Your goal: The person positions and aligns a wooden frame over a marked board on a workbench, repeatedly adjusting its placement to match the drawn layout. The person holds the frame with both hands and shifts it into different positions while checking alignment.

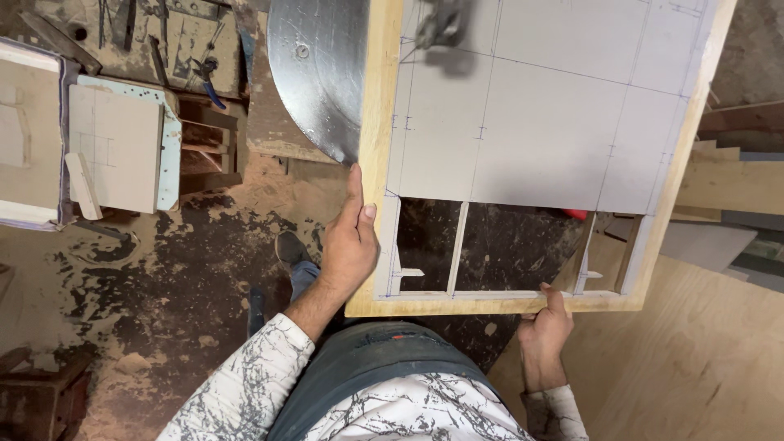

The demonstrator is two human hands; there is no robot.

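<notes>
A large wooden frame (377, 122), faced with a pale grey panel (539, 114) ruled in pencil lines, stretched out over a sawdust-strewn floor (163, 269). Its near end was open (two thin slats crossed the gap). A round metal disc (314, 65) lay just beside the frame's left rail. The left hand (347, 245) gripped that left rail, thumb on top. The right hand (545, 322) grasped the frame's near bottom edge.
</notes>
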